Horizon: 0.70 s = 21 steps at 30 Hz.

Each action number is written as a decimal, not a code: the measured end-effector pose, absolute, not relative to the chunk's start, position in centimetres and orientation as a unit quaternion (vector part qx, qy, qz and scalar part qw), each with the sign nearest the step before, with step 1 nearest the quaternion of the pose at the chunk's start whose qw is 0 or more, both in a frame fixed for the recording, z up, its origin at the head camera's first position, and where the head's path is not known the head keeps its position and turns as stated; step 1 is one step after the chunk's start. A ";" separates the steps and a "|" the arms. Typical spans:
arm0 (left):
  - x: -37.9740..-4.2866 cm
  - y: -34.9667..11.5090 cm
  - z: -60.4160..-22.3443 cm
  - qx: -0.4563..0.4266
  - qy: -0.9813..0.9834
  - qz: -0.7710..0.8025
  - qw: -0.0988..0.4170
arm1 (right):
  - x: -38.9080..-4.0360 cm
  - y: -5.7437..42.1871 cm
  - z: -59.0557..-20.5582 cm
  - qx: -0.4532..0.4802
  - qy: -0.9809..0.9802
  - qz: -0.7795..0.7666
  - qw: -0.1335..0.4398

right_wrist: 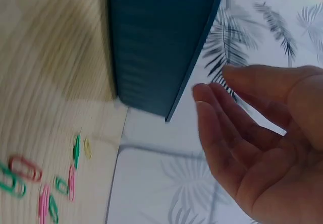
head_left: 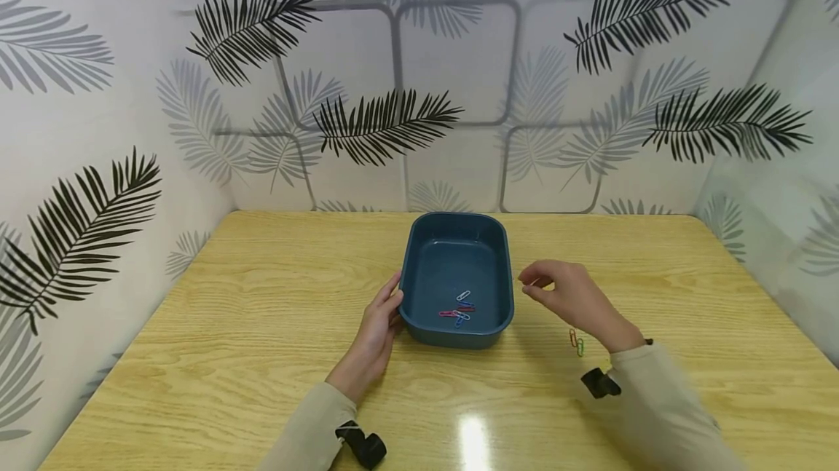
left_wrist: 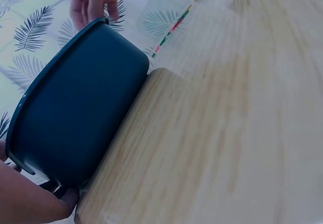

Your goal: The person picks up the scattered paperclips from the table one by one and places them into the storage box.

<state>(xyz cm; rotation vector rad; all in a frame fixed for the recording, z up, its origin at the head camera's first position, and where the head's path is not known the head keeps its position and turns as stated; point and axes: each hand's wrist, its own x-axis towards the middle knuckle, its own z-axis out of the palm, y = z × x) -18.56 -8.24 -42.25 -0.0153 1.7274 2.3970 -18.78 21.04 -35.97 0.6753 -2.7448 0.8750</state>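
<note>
Across the wood-grained table (head_left: pixel 262 296), the left hand (head_left: pixel 373 336) grips the blue tray (head_left: pixel 454 260) at eight o'clock, presumably steadying it, paper clips (head_left: pixel 462 313) inside toward six, while the right hand (head_left: pixel 578 301), fingers loosely curved, parted, seemingly empty, hovers at three, loose clips (head_left: pixel 580 347) at four.

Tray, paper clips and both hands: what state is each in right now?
Blue tray: upright, open-topped.
Clips inside: loose, bunched toward the near end.
Clips on the table: loose, right of the tray.
Left hand: gripping the tray's side.
Right hand: thumb and fingers parted, nothing visible between.
</note>
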 end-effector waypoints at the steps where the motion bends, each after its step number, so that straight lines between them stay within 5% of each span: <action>1: -18.6 -8.2 -42.3 -0.006 0.582 0.808 0.094 | -18.9 21.5 -35.9 0.226 -0.925 0.293 0.082; 21: -18.6 -8.2 -42.2 -0.002 0.583 0.807 0.092 | -20.2 29.5 -36.6 0.177 -0.952 0.236 -0.081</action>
